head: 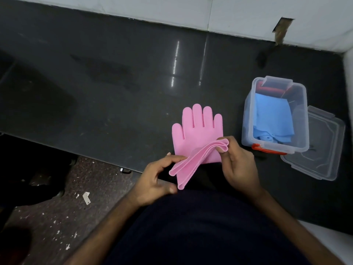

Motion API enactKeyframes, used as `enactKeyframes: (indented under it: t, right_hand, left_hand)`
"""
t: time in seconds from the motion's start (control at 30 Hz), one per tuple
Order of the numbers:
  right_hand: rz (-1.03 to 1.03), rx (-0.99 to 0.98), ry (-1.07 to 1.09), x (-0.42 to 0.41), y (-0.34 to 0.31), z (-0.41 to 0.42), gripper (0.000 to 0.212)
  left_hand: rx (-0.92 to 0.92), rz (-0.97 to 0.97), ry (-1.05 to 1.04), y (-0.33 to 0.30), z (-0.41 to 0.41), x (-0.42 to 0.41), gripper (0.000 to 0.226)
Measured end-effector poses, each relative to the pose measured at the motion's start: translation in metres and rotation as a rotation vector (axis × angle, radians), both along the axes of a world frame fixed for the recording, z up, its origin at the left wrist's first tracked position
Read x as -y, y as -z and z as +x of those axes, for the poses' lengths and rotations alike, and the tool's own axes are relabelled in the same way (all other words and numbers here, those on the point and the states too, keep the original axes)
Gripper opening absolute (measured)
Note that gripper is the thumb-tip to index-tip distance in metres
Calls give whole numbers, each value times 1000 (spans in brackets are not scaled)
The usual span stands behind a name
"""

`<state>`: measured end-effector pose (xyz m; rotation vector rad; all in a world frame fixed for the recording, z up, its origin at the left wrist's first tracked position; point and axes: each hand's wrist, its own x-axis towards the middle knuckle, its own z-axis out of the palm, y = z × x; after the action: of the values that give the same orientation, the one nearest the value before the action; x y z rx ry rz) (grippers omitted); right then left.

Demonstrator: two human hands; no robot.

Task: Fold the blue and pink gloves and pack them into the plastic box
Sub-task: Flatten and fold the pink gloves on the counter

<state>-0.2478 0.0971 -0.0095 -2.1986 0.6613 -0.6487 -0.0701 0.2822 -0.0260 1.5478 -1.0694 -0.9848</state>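
A pink glove [198, 129] lies flat on the dark counter, fingers pointing away from me. Its cuff end is lifted and bent back toward me. My left hand [158, 178] pinches the cuff's lower left edge. My right hand [236, 161] pinches the folded upper right corner of the same cuff. To the right stands a clear plastic box [248, 131] with orange latches, open, holding folded blue gloves [271, 117].
The box's clear lid [317, 150] lies on the counter against the box's right side. Dark red items sit at the far end of the box. A white wall runs along the back. The counter's front edge drops to a speckled floor at lower left.
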Motion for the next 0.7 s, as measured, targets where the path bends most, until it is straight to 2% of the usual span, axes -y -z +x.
enactKeyframes:
  t: [0.03,0.1,0.2,0.27,0.4,0.47,0.57,0.7]
  right_hand:
    - [28,8,19,-1,-1,2,22]
    - [67,12,32,-4,-4,6,24]
    - [51,-25,21,-4,-9,10,20]
    - [31,-52,30,-2,-11,11,19]
    - [60,-117,80,-2,-8,13,26]
    - [90,-182,101,-2,-6,13,32]
    - [163,-298,115,0,-5,15,47]
    - [183,-374,121,6,-3,17,52]
  left_hand:
    - [93,-27,-48,3,0,-1,61]
    - [253,-91,-127,9,-1,1,53]
    - [338,-177,-210,16,-8,15,36]
    - [285,-156,-245,14,-9,23,24]
    - [92,-61,-317,13,-9,24,16]
    - [31,17,-321,14,-10,25,33]
    - [-11,84,-297,14,-11,28,20]
    - [-67,167,-277,14,-8,34,26]
